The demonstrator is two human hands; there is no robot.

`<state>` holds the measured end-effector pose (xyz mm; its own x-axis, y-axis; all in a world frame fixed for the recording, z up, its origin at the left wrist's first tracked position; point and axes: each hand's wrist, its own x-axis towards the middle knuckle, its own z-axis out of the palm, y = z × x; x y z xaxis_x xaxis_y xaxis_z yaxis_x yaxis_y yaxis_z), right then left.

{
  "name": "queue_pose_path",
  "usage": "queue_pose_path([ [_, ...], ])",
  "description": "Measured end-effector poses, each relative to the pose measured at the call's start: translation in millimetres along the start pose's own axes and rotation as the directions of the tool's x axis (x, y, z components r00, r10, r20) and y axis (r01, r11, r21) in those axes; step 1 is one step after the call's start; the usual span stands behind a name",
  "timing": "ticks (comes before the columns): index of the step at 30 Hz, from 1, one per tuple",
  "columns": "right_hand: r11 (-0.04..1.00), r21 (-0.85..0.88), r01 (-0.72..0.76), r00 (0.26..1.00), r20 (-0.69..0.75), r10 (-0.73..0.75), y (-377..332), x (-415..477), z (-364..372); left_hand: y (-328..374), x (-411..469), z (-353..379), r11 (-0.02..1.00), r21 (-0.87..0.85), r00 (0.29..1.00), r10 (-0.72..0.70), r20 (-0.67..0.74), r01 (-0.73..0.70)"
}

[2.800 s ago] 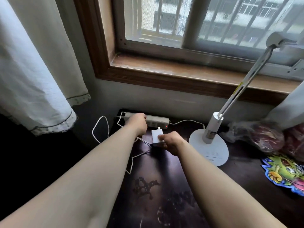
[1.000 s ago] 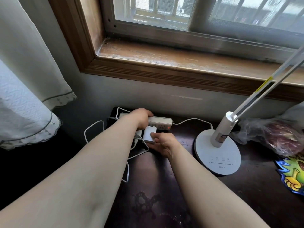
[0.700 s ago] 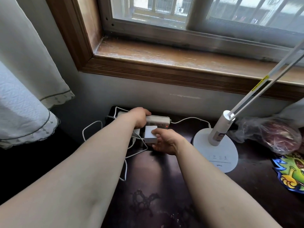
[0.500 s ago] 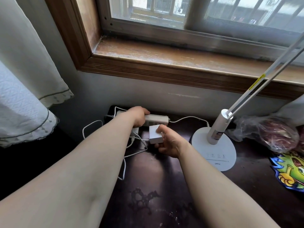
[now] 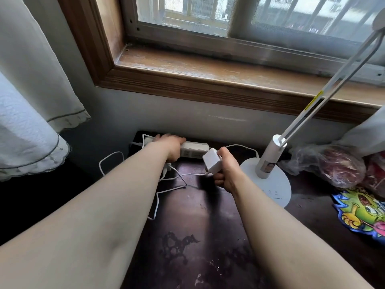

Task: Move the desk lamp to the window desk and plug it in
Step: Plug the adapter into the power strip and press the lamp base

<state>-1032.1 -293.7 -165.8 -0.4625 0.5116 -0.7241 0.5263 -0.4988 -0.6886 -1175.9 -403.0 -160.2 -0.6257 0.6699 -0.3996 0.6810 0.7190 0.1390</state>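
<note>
The white desk lamp (image 5: 268,163) stands on the dark desk (image 5: 198,236) under the window, its round base at right and its thin arm slanting up to the right. A white power strip (image 5: 194,148) lies against the wall at the desk's back. My left hand (image 5: 170,146) presses down on the strip's left part. My right hand (image 5: 226,170) grips the lamp's white plug adapter (image 5: 211,160), tilted and held just off the strip's right end, apart from the sockets. Its white cord (image 5: 177,180) loops over the desk.
A wooden window sill (image 5: 208,69) runs above the wall. White curtains (image 5: 31,101) hang at left. Plastic bags with red contents (image 5: 333,165) and a colourful cartoon sticker (image 5: 360,213) lie at the desk's right. Another white cable (image 5: 110,161) loops off the desk's left edge.
My right hand has drawn the adapter away from the strip, moving it right and tilting it. My left hand stays on the strip. The camera has shifted slightly.
</note>
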Motion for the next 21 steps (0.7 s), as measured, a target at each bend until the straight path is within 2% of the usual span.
queue_pose_path([
  [5, 0.997, -0.060, 0.041, 0.999, 0.029, -0.039, -2.1, -6.1, -0.8, 1.5, -5.0, 5.7, 0.999, 0.035, 1.000, 0.015, -0.006, -0.015],
  [8, 0.991, -0.132, 0.017, 0.997, 0.071, -0.007, -1.2, -11.2, 3.2, 2.9, -7.0, 2.6, 0.998, 0.055, 1.000, 0.020, 0.000, -0.020],
  [14, 0.993, -0.042, -0.110, 0.981, 0.153, 0.116, 9.1, -15.2, 22.6, 0.0, -7.9, 4.5, 0.998, 0.057, 0.999, 0.041, 0.012, -0.042],
  [18, 0.992, -0.011, -0.122, 0.974, 0.192, 0.122, 22.9, -9.9, 34.1, -2.2, -7.1, -0.5, 0.991, 0.118, 0.998, 0.062, -0.033, -0.057],
  [21, 0.990, 0.054, -0.132, 0.965, 0.236, 0.115, 29.7, -7.3, 40.6, -3.3, -3.4, -7.0, 0.996, 0.059, 0.995, 0.065, -0.080, -0.060],
])
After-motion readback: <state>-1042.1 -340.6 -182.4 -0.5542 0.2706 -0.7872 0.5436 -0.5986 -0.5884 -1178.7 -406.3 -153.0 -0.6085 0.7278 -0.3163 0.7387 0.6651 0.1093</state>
